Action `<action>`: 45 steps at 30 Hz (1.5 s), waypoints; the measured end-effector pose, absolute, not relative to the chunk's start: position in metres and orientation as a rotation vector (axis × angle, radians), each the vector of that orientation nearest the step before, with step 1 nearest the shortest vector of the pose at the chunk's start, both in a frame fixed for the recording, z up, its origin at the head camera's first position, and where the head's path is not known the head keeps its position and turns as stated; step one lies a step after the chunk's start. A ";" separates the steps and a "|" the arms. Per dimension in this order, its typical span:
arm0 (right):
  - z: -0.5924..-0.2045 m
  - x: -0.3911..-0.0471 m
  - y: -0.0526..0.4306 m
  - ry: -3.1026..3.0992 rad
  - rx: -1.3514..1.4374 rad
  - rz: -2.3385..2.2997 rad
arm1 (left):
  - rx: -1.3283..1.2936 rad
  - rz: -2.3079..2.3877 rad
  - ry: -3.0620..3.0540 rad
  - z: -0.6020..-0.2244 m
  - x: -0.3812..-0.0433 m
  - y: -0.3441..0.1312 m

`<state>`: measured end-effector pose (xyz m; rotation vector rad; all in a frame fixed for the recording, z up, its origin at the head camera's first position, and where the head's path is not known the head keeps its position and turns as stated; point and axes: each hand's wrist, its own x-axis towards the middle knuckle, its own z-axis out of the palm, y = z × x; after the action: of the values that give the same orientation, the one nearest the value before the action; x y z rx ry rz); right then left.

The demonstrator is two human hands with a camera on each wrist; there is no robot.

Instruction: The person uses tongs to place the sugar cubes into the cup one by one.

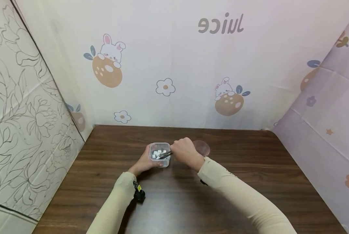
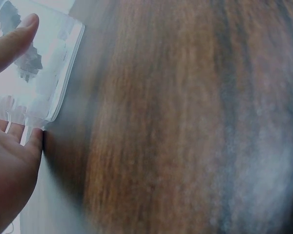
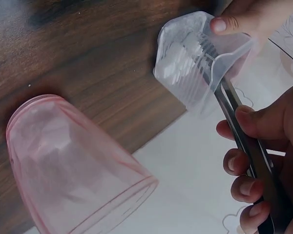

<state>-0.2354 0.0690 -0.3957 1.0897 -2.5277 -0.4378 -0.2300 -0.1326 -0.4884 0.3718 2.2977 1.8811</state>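
Note:
My left hand (image 1: pixel 145 161) grips a clear plastic container (image 1: pixel 166 163) on the table, its thumb along the near wall and the other fingers round the far side. Small white cubes (image 1: pixel 155 153) lie inside. Metal tongs (image 3: pixel 239 131) are held in my right hand (image 3: pixel 278 141), fingers curled round both arms. Their tips reach down into the container among the cubes; whether a cube sits between them, I cannot tell. Close beside my right hand, a pink-tinted clear cup (image 3: pixel 73 161) stands upright on the table, partly behind that hand in the head view.
The dark wood-grain table (image 1: pixel 235 201) carries these things near its back edge. A printed cloth backdrop (image 1: pixel 189 107) rises directly behind it, with more cloth on both sides. A black wrist camera (image 1: pixel 139 195) sticks out from the left sleeve.

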 end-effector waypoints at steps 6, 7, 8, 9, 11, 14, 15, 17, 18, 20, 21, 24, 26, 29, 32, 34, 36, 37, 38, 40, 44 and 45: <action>-0.399 -0.235 0.064 -2.514 1.082 -0.467 | 0.296 1.880 2.317 -0.512 -0.241 -0.133; -0.399 -0.235 0.063 -2.513 1.078 -0.471 | 0.286 1.876 2.324 -0.513 -0.242 -0.133; -0.399 -0.234 0.062 -2.514 1.073 -0.470 | 0.282 1.875 2.327 -0.514 -0.243 -0.133; -0.399 -0.234 0.061 -2.516 1.069 -0.471 | 0.276 1.875 2.328 -0.515 -0.243 -0.133; -0.399 -0.234 0.060 -2.517 1.065 -0.460 | 0.272 1.881 2.325 -0.515 -0.243 -0.134; -0.399 -0.233 0.057 -2.513 1.063 -0.478 | 0.277 1.894 2.316 -0.515 -0.243 -0.134; -0.399 -0.233 0.057 -2.511 1.065 -0.485 | 0.273 1.894 2.313 -0.515 -0.243 -0.134; -0.400 -0.232 0.056 -2.509 1.067 -0.503 | 0.277 1.889 2.310 -0.515 -0.243 -0.134; -0.400 -0.232 0.056 -2.508 1.067 -0.514 | 0.275 1.883 2.314 -0.516 -0.243 -0.134; -0.401 -0.232 0.056 -2.503 1.067 -0.518 | 0.265 1.878 2.313 -0.516 -0.243 -0.134; -0.401 -0.232 0.056 -2.497 1.066 -0.519 | 0.268 1.874 2.320 -0.516 -0.243 -0.134; -0.400 -0.233 0.058 -2.478 1.061 -0.527 | 0.273 1.887 2.327 -0.516 -0.244 -0.134; -0.399 -0.233 0.059 -2.464 1.058 -0.524 | 0.280 1.902 2.326 -0.516 -0.244 -0.133; -0.396 -0.234 0.062 -2.450 1.051 -0.505 | 0.285 1.913 2.322 -0.516 -0.244 -0.133; -0.390 -0.234 0.066 -2.440 1.050 -0.469 | 0.306 1.918 2.311 -0.516 -0.244 -0.134; -0.386 -0.234 0.068 -2.444 1.049 -0.450 | 0.321 1.918 2.295 -0.514 -0.243 -0.134; -0.381 -0.234 0.071 -2.465 1.045 -0.444 | 0.336 1.908 2.286 -0.506 -0.240 -0.134; -0.379 -0.234 0.072 -2.481 1.044 -0.441 | 0.338 1.903 2.279 -0.502 -0.238 -0.134; -0.376 -0.234 0.074 -2.499 1.044 -0.437 | 0.337 1.893 2.274 -0.497 -0.235 -0.135; -0.370 -0.232 0.077 -2.534 1.038 -0.435 | 0.336 1.871 2.267 -0.487 -0.230 -0.134; -0.360 -0.230 0.085 -2.576 1.025 -0.408 | 0.329 1.866 2.278 -0.495 -0.234 -0.135; -0.358 -0.229 0.087 -2.578 1.020 -0.401 | 0.326 1.870 2.285 -0.501 -0.237 -0.135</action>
<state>-0.2289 0.0872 -0.3576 1.0204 -2.5783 -0.4006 -0.2368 -0.1347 -0.5005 0.3259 2.2854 1.8698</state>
